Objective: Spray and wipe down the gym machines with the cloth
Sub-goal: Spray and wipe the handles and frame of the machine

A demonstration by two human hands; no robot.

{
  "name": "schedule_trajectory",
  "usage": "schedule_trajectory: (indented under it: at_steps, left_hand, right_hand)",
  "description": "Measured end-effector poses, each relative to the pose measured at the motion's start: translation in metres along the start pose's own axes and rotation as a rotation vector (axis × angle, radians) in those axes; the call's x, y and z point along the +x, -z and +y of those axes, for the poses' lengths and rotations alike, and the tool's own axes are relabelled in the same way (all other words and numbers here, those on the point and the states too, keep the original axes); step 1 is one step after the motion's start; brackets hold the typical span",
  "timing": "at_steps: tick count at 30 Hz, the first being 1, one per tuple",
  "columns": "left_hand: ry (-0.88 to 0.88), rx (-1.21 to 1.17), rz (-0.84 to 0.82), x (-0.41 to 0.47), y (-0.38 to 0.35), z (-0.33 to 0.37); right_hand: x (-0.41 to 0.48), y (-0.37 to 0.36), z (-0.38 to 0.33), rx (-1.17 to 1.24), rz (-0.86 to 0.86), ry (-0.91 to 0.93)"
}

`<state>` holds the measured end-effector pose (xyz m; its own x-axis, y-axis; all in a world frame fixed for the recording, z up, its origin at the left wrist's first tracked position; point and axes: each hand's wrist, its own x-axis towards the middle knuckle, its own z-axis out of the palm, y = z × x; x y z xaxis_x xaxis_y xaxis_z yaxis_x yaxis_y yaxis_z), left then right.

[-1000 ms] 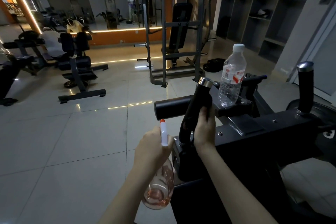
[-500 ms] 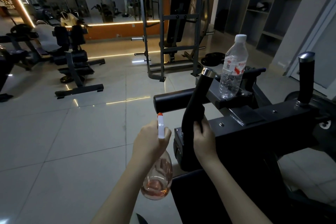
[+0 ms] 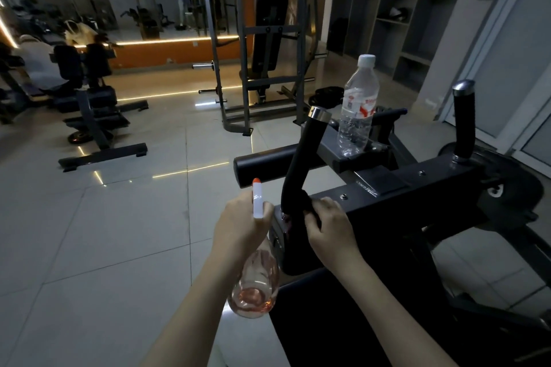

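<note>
Left grip point(image 3: 238, 226) round sprayer point(image 3: 256, 286), right grip point(image 3: 328, 231) round cloth point(image 3: 307, 203), water bottle point(image 3: 357, 107) beyond

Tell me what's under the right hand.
A dark cloth, pressed around the base of the black handle. The right hand covers most of the cloth and that part of the handle.

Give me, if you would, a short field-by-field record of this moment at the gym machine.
left hand: grips the spray bottle, nozzle end up, just left of the machine frame
right hand: holds the dark cloth against the base of the near handle
water bottle: upright and capped, standing on the machine beyond the near handle
far handle: upright, no hand on it
setting: tiled floor, other machines behind
</note>
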<state>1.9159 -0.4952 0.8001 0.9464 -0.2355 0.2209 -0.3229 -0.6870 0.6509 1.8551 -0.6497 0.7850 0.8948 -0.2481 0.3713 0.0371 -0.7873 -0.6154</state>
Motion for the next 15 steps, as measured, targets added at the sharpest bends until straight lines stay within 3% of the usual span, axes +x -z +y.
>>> schedule_trajectory:
  at_steps: [2, 5, 9, 12, 15]
  left_hand:
    - [-0.001, -0.024, -0.008, 0.0, 0.002, 0.001]
    - [-0.001, -0.035, -0.013, 0.001, 0.004, 0.0]
    - [-0.008, -0.029, -0.027, 0.004, 0.002, -0.002]
    - [-0.015, -0.033, -0.034, 0.007, -0.001, -0.008]
    - [0.018, -0.057, -0.031, 0.012, -0.003, -0.014]
  right_hand:
    - [0.004, 0.014, -0.003, 0.218, 0.045, -0.084]
    - [0.022, 0.037, -0.021, 0.431, 0.317, -0.156]
    - [0.072, 0.064, -0.046, 0.33, 0.662, 0.047]
    - [0.115, 0.061, -0.05, 0.058, 0.505, 0.265]
    - [0.137, 0.063, -0.052, -0.018, 0.299, 0.334]
